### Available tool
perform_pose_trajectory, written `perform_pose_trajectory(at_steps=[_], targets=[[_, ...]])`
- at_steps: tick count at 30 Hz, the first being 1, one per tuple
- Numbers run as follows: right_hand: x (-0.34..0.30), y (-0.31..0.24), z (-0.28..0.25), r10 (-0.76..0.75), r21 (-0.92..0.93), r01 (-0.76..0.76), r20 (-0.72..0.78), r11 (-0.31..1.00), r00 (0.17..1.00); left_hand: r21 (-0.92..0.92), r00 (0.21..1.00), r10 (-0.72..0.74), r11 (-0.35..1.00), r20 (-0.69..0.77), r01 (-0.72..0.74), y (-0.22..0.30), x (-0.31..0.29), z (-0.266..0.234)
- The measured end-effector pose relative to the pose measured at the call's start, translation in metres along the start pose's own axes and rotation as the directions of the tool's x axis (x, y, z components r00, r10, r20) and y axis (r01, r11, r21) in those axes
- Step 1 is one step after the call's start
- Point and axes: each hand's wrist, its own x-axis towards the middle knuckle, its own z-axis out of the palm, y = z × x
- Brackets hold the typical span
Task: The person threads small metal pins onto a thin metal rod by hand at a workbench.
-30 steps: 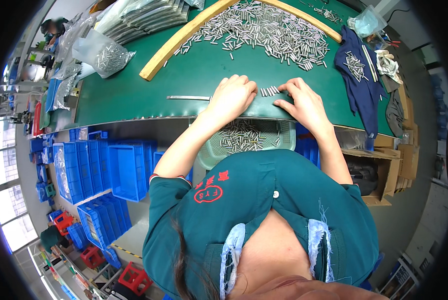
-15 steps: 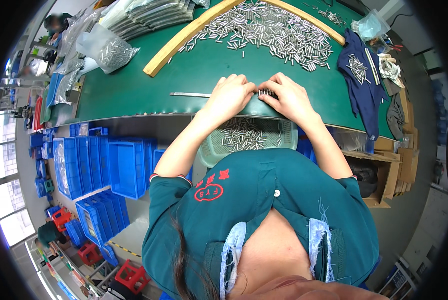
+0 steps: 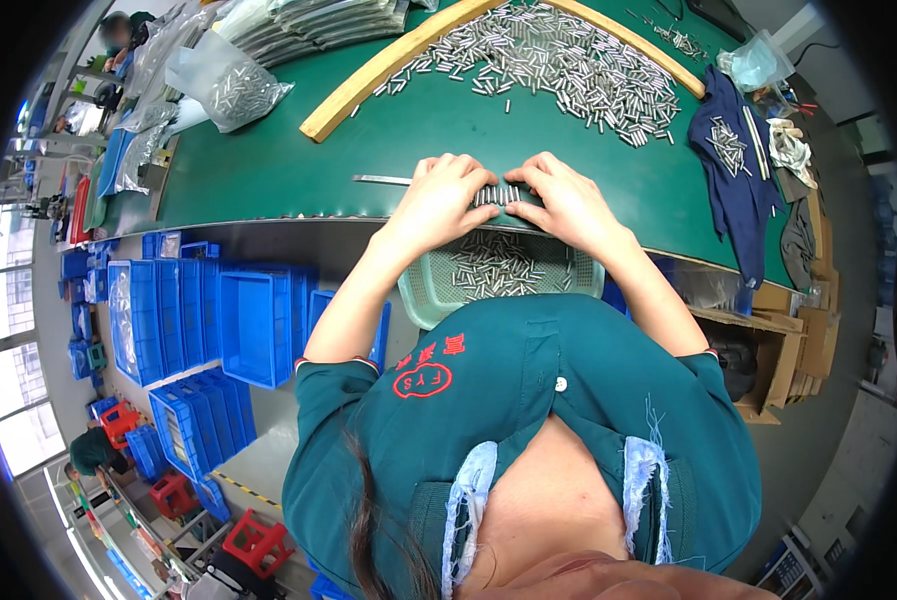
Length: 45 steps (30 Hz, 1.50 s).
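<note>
A short row of small metal pins (image 3: 496, 195) stands side by side near the front edge of the green table, between my two hands. My left hand (image 3: 443, 203) has its thumb and fingers closed around the row's left end. At the right end, my right hand (image 3: 566, 207) pinches the row the same way. A thin flat metal strip (image 3: 380, 180) sticks out to the left from behind my left hand. Just below the table edge, a light green basket (image 3: 428, 290) holds many loose pins (image 3: 493, 265).
Wooden bars (image 3: 393, 72) border a big pile of pins (image 3: 578, 75) at the back. A clear bag of pins (image 3: 236, 92) stands at the left. A dark blue cloth (image 3: 733, 200) with pins on it hangs over the right edge. Blue crates (image 3: 253, 330) stand below left.
My hands have come apart slightly, the left one shifting left, and more of the row of pins shows between them. The whole view has shifted a little.
</note>
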Motion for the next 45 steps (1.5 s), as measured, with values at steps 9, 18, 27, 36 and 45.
perform_pose_trajectory(at_steps=[9,18,27,36,45], targets=[[0.0,-0.007,0.012,-0.002,-0.069,0.0,-0.017,0.998,1.0,0.03,0.999,0.048,0.998,-0.004,-0.048,-0.011,-0.003,0.001],[-0.005,-0.012,0.015,0.01,-0.05,-0.011,-0.031,0.999,0.999,-0.033,0.995,0.021,0.999,0.093,-0.018,-0.01,-0.001,-0.004],[-0.013,-0.002,-0.01,0.149,0.183,-0.14,-0.036,0.973,0.988,0.006,0.993,-0.025,1.0,-0.119,0.026,-0.033,0.035,-0.019],[-0.024,0.03,-0.027,0.277,0.031,-0.278,-0.241,0.96,0.93,0.216,0.966,-0.234,0.943,-0.112,0.254,-0.07,0.106,0.017],[-0.024,0.02,-0.026,0.175,0.025,-0.174,-0.107,0.984,0.979,0.064,0.99,-0.124,0.99,-0.064,0.128,-0.033,0.131,0.031]])
